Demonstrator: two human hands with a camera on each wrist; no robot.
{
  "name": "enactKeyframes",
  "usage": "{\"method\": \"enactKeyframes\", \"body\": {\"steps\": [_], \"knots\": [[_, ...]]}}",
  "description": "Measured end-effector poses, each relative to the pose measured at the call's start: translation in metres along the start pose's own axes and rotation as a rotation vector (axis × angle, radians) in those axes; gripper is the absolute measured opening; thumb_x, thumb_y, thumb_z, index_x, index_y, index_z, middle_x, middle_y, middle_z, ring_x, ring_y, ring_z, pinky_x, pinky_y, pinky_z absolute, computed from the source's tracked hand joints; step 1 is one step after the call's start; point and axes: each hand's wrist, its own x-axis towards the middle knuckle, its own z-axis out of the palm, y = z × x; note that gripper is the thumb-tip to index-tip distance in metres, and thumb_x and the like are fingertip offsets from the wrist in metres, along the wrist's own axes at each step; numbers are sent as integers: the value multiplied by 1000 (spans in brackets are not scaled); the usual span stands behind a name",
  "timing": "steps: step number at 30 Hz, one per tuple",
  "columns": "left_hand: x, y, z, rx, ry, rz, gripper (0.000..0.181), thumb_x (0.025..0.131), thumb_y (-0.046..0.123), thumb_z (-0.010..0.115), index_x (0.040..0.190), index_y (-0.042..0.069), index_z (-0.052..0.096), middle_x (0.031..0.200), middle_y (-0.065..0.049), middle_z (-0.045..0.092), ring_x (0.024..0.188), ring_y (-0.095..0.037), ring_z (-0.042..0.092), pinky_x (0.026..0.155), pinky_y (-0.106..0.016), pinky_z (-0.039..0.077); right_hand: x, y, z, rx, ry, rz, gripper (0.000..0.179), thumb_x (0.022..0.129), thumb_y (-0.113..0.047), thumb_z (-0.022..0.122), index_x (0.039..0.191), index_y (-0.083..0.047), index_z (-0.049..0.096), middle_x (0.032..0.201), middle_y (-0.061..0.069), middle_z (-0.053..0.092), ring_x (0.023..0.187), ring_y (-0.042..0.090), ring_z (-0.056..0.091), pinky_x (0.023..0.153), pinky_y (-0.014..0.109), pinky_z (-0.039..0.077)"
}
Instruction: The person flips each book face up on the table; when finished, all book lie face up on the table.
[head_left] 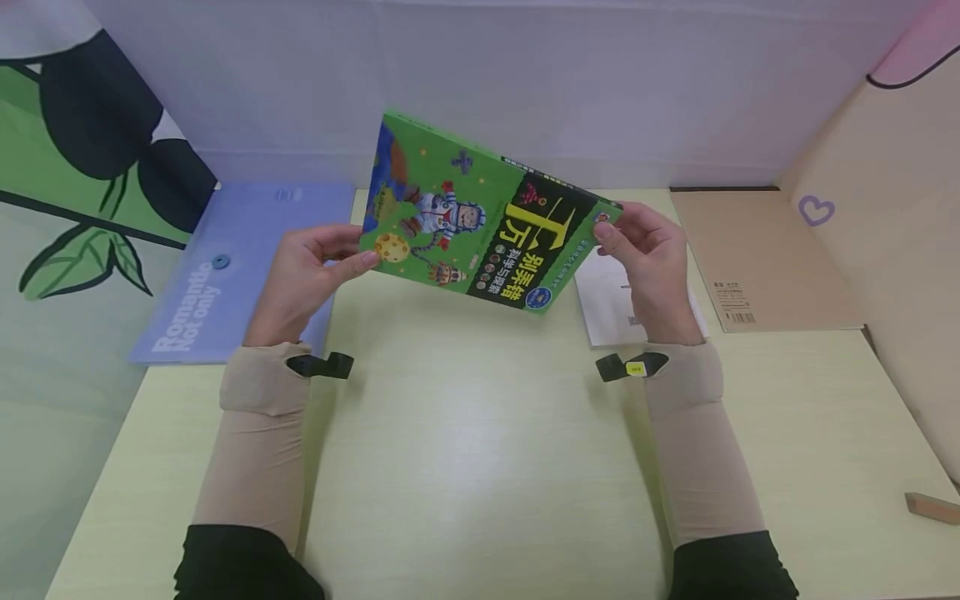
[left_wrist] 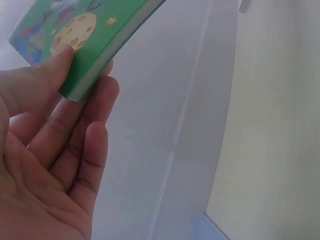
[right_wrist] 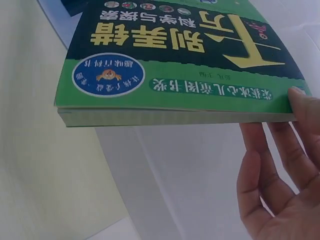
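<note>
Thick rectangular paperback book (head_left: 442,250), pinched at opposite corners by the left hand (head_left: 303,275) and right hand (head_left: 652,271), slanting above the pale, smooth desk (head_left: 465,467).
Its green cover shows a cartoon astronaut, a cratered yellow moon by the left thumb, and a black band with yellow lettering nearer the right hand. Behind the left hand lies a blue folder (head_left: 187,300); the right hand partly hides a white sheet (head_left: 603,308), with a flat brown notebook (head_left: 772,258) farther right.

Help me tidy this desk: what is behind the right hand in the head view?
Behind the right hand, parts of a white sheet or booklet show on the table; its middle is covered, so any print there cannot be seen.
</note>
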Motion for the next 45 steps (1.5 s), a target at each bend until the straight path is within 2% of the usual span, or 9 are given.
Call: {"method": "enactKeyframes", "body": {"steps": [11, 23, 33, 38, 45], "knots": [[1, -1, 3, -4, 31, 22, 26, 100, 13, 84, 125, 9, 82, 103, 14, 82, 107, -19, 71, 89, -29, 55, 1, 3, -1, 3, -14, -66, 33, 99, 16, 71, 108, -14, 82, 97, -2, 79, 83, 10, 70, 79, 21, 57], [-1, 1, 4, 12, 46, 38, 28, 99, 13, 85, 126, 12, 84, 104, 12, 82, 105, -22, 66, 83, -33, 50, 1, 3, -1, -6, -25, -88, 39, 98, 20, 67, 108, -14, 82, 100, -4, 81, 89, 11, 73, 85, 24, 59], [-1, 0, 2, 24, 43, 24, 32, 99, 14, 85, 131, 9, 81, 105, 14, 81, 107, -19, 66, 84, -31, 52, 1, 3, -2, -22, -27, -88, 38, 100, 19, 66, 110, -14, 82, 100, -4, 80, 88, 11, 72, 85, 24, 59], [-1, -2, 1, 38, 31, 22, 38, 100, 15, 84, 136, 5, 77, 103, 14, 81, 108, -15, 68, 86, -29, 53, 1, 4, -3, -21, -23, -77, 28, 100, 10, 72, 112, -14, 82, 98, -3, 79, 83, 12, 68, 80, 24, 56], [0, -2, 1, -25, 8, 60, 29, 101, 12, 82, 129, 6, 81, 99, 7, 83, 101, -17, 72, 89, -29, 53, 0, 3, -3, -23, -23, -33, 25, 104, 6, 69, 118, -11, 81, 100, -1, 80, 81, 13, 69, 75, 22, 58]]}}
